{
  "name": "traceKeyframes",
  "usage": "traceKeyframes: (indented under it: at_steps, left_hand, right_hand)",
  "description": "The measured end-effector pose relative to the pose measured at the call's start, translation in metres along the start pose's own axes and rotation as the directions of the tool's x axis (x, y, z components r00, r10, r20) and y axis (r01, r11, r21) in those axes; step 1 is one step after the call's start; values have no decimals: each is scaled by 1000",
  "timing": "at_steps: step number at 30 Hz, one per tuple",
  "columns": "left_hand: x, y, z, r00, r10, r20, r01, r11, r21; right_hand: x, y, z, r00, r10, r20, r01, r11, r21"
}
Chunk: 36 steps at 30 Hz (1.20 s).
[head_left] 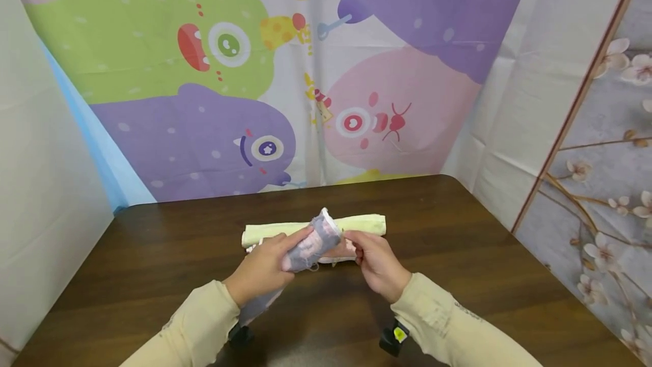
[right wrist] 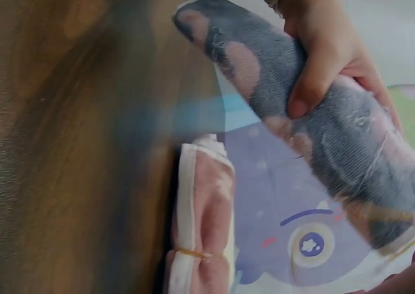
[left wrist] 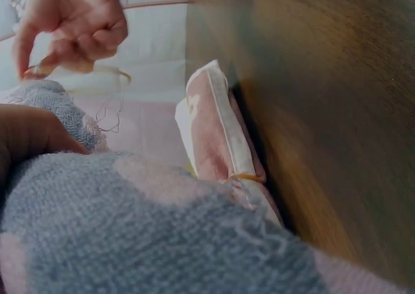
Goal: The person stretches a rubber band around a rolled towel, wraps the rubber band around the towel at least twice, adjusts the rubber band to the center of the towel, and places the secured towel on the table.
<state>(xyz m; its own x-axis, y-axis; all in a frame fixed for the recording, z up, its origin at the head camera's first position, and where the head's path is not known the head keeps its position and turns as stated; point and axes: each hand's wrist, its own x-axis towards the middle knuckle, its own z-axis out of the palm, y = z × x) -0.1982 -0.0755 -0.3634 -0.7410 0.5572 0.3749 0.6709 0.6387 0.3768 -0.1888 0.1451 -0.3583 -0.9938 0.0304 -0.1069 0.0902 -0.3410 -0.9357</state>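
Note:
A rolled grey-and-pink towel (head_left: 312,244) is gripped by my left hand (head_left: 262,268) and slants up to the right above the table. In the right wrist view, the left thumb lies across the roll's middle. My right hand (head_left: 379,265), fingers curled, is at the roll's upper end. It pinches a thin yellowish rubber band (left wrist: 128,78), whose loop shows in the left wrist view. Loose threads hang from the towel. Below lies a pink rolled towel (right wrist: 206,209) with white edging and a rubber band (right wrist: 190,252) around it. My left hand and the grey roll partly hide it in the head view.
A pale yellow rolled towel (head_left: 275,233) lies just behind the pink one on the dark wooden table (head_left: 433,299). Beyond the table's far edge hangs a cartoon-monster curtain (head_left: 204,140); a flower-print panel (head_left: 611,186) stands at the right.

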Motion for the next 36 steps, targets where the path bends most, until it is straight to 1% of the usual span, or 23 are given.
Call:
traceKeyframes:
  at_steps: [5,8,11,12,13,14,15,16,17,18,20,22,24,25,27,28,29,30,31,32,33,35,36]
  left_hand:
    - [0,4,2,999,31,11,-32,999,39]
    - [-1,4,2,998,68,5,-69,995,79]
    - [-2,2,4,992,128,-9,-126,983,131]
    - [-2,1,4,988,151,-15,-147,978,150]
    - [-3,0,5,985,174,-21,-168,971,167]
    - [-3,-1,6,980,196,-26,-188,965,183]
    - [-3,-2,7,976,217,-30,-207,957,202]
    - [-3,-3,8,972,234,-33,-221,950,219]
    - [-4,-3,8,968,249,-37,-234,943,235]
    - [-4,-3,9,964,264,-43,-246,937,249]
    - [-4,-3,9,957,286,-52,-261,924,280]
    - [-4,-1,10,954,292,-66,-260,918,300]
    - [-5,0,10,957,281,-78,-246,920,306]
    - [-5,0,10,961,266,-81,-230,924,305]
    - [-5,0,10,972,218,-87,-186,942,280]
    - [-5,0,9,977,190,-92,-161,952,259]
    - [-4,0,9,982,160,-97,-134,963,233]
    - [-4,0,9,986,132,-105,-109,974,201]
    - [-4,0,8,988,102,-115,-82,984,161]
    - [-4,0,8,989,76,-129,-60,991,124]
    - [-3,1,8,988,52,-146,-40,996,85]
    - [-3,1,9,983,5,-185,-6,1000,-6]
    - [-2,2,9,979,-15,-203,4,998,-57]
  right_hand:
    - [1,-5,5,999,-35,9,35,999,1]
    - [4,-9,6,997,-63,40,64,997,-34]
    - [10,-11,5,994,-86,67,94,988,-126]
    - [12,-12,4,990,-111,81,124,975,-184]
    - [13,-13,3,986,-139,95,159,955,-252]
    - [14,-14,3,979,-174,107,200,923,-329]
    - [16,-16,3,968,-209,136,247,880,-405]
    - [17,-18,2,952,-253,171,305,821,-482]
    - [18,-20,2,930,-300,211,367,749,-552]
    - [18,-22,3,903,-347,254,428,666,-611]
    - [19,-26,4,851,-405,335,518,533,-669]
    - [19,-28,5,792,-453,410,595,422,-684]
    - [18,-28,6,723,-494,483,668,322,-671]
    - [16,-28,6,683,-512,520,704,272,-656]
    - [14,-26,8,599,-542,590,764,165,-624]
    - [13,-25,9,565,-552,614,783,123,-610]
    - [13,-25,9,540,-560,628,795,96,-598]
    - [13,-24,10,530,-566,631,802,92,-590]
    - [13,-24,10,535,-570,624,800,104,-590]
    - [13,-23,11,555,-569,607,791,136,-596]
    - [13,-23,11,580,-568,584,779,177,-601]
    - [14,-22,10,638,-557,532,745,274,-608]
    - [15,-22,9,660,-552,511,731,314,-605]
